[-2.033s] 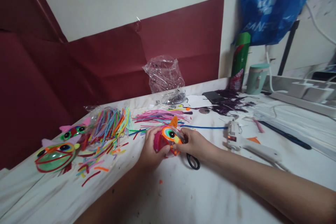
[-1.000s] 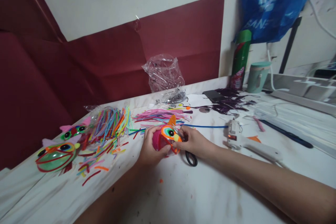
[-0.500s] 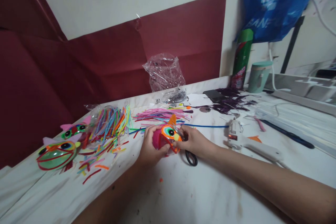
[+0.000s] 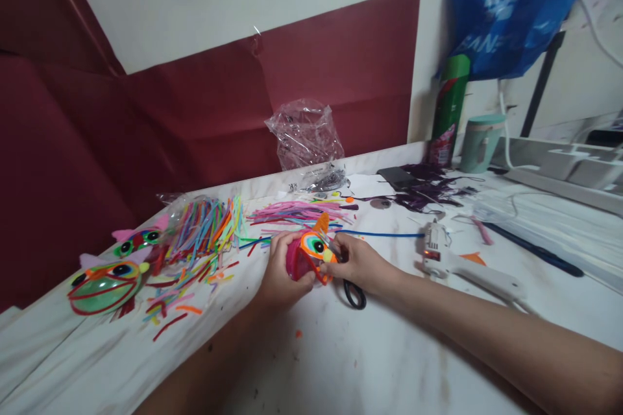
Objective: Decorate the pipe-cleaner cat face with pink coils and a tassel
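Observation:
A pink round craft bird [image 4: 297, 264] with an orange pointed ear, a large green-and-black eye and a yellow beak is held above the table. Around its left side wrap the fingers of my left hand [image 4: 281, 275], thumb across the front. My right hand [image 4: 359, 264] is closed at the face side, fingertips against the orange trim. In it is a pair of scissors [image 4: 355, 295]; a black handle loop hangs below the palm and a bit of metal shows near the eye. The scissors' blade tips are not clearly visible.
Two similar craft birds [image 4: 104, 295] sit at the left. Colourful pipe cleaners [image 4: 204, 227] and cut pieces lie beside them. A glue gun [image 4: 467, 266] with a glowing light rests at the right. Behind are purple shreds [image 4: 418, 191], a green can [image 4: 448, 110] and a cup [image 4: 481, 142].
The craft bird has turned slightly in my hands, and my left thumb has shifted a little. My right hand keeps almost the same place with the scissors.

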The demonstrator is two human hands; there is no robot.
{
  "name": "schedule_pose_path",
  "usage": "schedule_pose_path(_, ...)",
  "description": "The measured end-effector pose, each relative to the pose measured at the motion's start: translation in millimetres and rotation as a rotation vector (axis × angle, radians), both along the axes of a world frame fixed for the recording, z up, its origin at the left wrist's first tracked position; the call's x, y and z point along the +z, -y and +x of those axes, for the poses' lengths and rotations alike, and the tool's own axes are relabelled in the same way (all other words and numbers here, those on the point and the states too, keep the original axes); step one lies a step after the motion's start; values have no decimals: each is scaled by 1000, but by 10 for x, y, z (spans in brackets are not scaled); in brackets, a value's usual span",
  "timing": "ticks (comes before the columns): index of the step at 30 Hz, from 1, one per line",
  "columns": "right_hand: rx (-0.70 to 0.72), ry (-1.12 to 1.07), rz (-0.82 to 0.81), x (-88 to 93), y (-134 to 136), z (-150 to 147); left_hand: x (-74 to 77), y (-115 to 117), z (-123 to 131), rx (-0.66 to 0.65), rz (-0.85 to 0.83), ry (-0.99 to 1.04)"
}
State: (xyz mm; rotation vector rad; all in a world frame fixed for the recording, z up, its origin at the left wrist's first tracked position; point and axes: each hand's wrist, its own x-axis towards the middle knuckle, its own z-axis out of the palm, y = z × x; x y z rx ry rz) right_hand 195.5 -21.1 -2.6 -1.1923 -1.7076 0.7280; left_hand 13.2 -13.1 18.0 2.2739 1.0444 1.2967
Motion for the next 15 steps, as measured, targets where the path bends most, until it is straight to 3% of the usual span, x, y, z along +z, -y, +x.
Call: schedule_pose_path(15,36,-47,-11,-24,-21,9,-45,-23,-15,32,-12,8)
